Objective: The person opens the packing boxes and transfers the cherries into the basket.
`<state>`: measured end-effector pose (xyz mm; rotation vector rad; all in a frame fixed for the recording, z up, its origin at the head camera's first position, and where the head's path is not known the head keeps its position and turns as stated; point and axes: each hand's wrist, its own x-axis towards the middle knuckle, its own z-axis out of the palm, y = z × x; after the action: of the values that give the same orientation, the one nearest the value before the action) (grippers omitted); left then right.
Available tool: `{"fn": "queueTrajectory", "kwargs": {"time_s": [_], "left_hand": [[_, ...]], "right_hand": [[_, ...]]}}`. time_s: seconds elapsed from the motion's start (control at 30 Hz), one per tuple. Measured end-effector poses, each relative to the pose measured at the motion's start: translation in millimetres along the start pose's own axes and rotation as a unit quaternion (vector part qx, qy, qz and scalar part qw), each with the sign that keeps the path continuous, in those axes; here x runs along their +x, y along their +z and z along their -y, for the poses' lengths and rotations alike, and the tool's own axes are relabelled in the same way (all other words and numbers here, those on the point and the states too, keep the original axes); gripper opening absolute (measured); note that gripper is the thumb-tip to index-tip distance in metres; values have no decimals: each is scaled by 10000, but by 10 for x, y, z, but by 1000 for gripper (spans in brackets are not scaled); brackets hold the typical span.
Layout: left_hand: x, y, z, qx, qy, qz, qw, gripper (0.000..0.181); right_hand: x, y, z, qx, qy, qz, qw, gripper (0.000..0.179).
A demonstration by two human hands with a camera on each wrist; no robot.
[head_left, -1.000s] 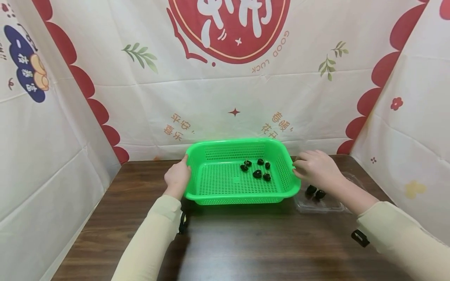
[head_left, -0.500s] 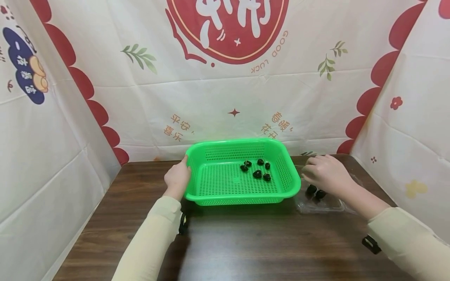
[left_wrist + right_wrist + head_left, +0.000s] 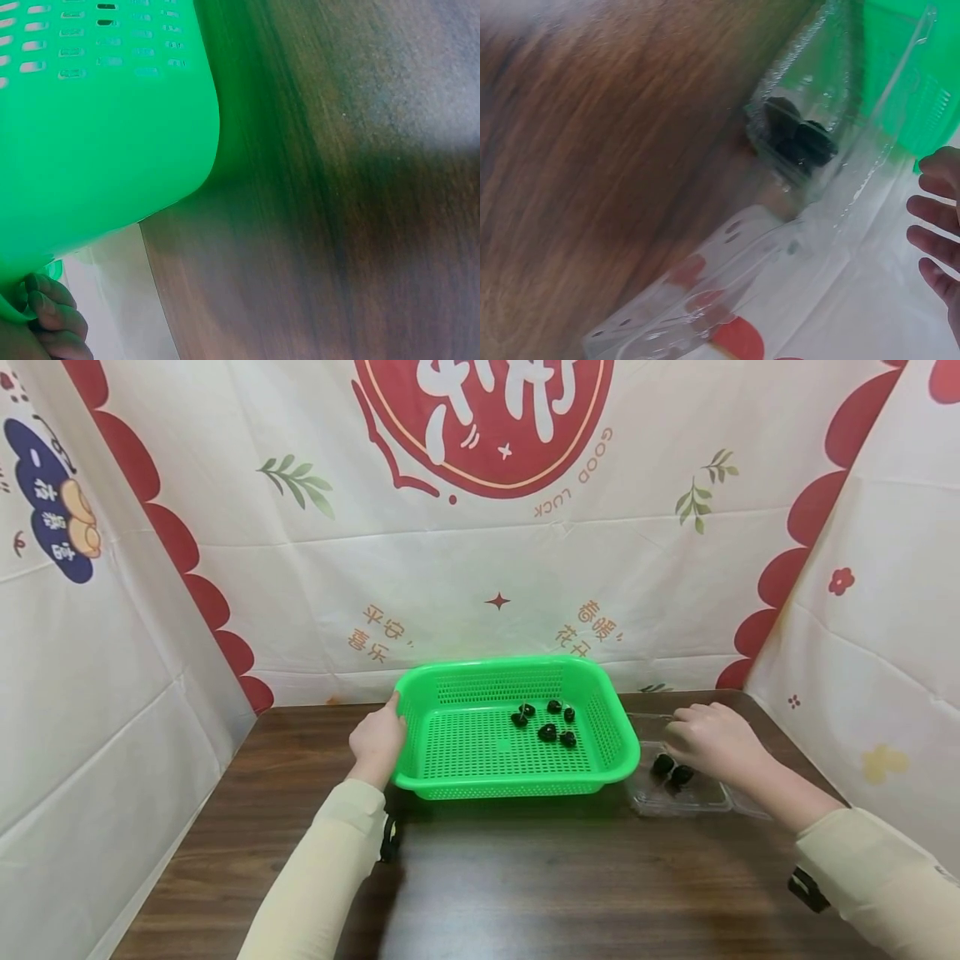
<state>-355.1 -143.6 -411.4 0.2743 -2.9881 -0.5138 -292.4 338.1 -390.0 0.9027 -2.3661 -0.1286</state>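
Observation:
A green plastic basket point(image 3: 517, 782) stands at the back middle of the table, with several dark cherries point(image 3: 548, 732) on the right half of its floor. My left hand point(image 3: 375, 739) holds the basket's left rim; its fingers point(image 3: 58, 313) curl round the edge in the left wrist view. Right of the basket lies a clear plastic box point(image 3: 652, 802) with two dark cherries point(image 3: 682, 775) showing in it. Over the box is my right hand point(image 3: 712, 741), partly covering it. In the right wrist view that hand's fingers point(image 3: 930, 241) are spread and loosely bent, holding nothing.
The box's clear lid point(image 3: 682, 319) lies folded out to its right. Behind the brown wooden table point(image 3: 480, 877) hangs a white printed cloth point(image 3: 450, 560), with more cloth at both sides.
My right hand has moved right, from the basket's right rim to over the clear box. My left hand and the cherries in the basket stay in place.

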Motion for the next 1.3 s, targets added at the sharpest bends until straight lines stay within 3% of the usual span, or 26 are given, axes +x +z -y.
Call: {"fn": "queueTrajectory", "kwargs": {"time_s": [0.23,0.5,0.8,1.3], "left_hand": [[-4,-8,-4,3,13,-5,10000,54],[-16,-12,-4,-14,16,-26,10000,54],[-24,-16,-6,-21,22,-41,10000,54],[-19,-8,-4,-65,34,-53,10000,54]], "right_hand": [[-82,29,-24,39,96,421,9991,28],[-131,94,-70,44,-31,603,9982,41],[-162,201,-147,77,-60,1170,9931,33],[-95,314,-144,-3,-202,1714,9850,22]]}}
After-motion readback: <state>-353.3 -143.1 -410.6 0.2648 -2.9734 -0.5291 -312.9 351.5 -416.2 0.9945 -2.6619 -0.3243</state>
